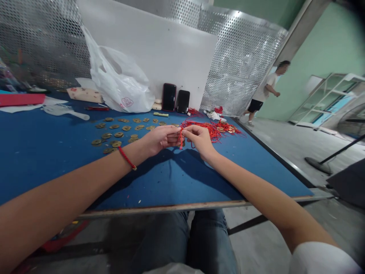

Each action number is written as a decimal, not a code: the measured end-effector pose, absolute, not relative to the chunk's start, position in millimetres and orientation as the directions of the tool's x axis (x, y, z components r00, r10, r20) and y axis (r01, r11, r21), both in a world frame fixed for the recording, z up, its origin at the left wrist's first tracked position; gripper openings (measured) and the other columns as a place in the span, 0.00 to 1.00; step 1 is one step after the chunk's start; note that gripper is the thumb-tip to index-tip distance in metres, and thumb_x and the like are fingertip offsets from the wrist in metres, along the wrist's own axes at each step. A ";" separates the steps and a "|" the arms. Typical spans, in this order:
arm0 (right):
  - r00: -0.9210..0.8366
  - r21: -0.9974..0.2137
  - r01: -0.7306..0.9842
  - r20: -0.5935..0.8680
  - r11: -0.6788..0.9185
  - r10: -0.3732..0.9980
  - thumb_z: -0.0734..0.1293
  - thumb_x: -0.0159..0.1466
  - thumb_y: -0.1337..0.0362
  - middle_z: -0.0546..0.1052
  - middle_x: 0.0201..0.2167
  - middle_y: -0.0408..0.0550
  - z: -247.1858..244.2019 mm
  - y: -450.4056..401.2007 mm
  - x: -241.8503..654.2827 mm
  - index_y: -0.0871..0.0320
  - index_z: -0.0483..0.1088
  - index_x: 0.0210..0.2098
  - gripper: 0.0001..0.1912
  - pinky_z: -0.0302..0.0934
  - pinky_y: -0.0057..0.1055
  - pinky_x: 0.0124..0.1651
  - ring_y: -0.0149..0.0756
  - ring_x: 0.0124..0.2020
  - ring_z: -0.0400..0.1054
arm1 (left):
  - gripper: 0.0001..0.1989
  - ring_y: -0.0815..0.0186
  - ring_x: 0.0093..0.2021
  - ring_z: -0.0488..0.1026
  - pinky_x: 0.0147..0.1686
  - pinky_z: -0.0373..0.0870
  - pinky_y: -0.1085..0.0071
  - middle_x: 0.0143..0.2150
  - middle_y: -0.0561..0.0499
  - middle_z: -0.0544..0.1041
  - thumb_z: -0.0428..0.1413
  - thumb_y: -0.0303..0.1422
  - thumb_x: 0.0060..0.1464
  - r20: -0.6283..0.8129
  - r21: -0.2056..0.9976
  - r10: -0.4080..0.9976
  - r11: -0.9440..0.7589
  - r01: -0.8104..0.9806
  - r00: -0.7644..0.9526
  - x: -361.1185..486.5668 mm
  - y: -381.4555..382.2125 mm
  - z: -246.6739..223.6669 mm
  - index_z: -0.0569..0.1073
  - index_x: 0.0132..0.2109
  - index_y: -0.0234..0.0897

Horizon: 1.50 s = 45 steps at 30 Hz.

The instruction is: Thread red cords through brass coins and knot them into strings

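Above the blue tabletop (pixel 171 182), my left hand (pixel 162 139) and my right hand (pixel 199 140) meet, both closed in a pinch on a red cord (pixel 181 140). A short end of the cord hangs down between them. Part of a brass coin shows just under the fingers; whether it is tied to the cord I cannot tell. Behind my right hand lies a tangled pile of red cords (pixel 212 131), with coins at its right end (pixel 225 128). To the left of my left hand, many round brass coins (pixel 118 134) with holes lie in small stacks.
A white plastic bag (pixel 119 83) and two dark phones (pixel 169 97) stand against a white board (pixel 159 49) at the back. A clear plastic scoop (pixel 65 111) and a red packet (pixel 21 99) lie far left. Someone (pixel 264 91) walks past on the right, near a shelf (pixel 327 101).
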State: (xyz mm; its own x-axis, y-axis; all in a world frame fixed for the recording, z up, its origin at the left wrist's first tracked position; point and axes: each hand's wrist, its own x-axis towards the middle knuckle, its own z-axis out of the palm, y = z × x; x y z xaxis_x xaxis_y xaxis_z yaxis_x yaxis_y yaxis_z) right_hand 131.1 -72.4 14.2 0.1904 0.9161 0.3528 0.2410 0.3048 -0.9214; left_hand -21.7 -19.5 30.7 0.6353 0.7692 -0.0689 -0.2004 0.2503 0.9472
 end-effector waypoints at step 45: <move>-0.393 0.013 0.845 0.693 0.535 0.604 0.59 0.68 0.55 0.78 0.36 0.46 20.5 -89.1 126.4 0.57 0.75 0.38 0.17 0.55 0.30 0.43 0.32 0.37 0.63 | 0.04 0.74 0.23 0.71 0.25 0.66 0.79 0.27 0.52 0.75 0.63 0.20 0.47 -0.096 0.950 0.891 0.215 -0.225 0.444 -18.7 -28.6 29.8 0.77 0.32 0.31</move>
State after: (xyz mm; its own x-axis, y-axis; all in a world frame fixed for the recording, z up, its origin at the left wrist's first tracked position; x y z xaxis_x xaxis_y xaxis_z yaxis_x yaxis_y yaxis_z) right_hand 126.4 -89.1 20.5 -0.3935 0.6038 0.6932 0.8447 0.5351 0.0134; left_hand -18.7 -28.6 29.8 0.4444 0.8907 -0.0961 -0.2253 0.2149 0.9503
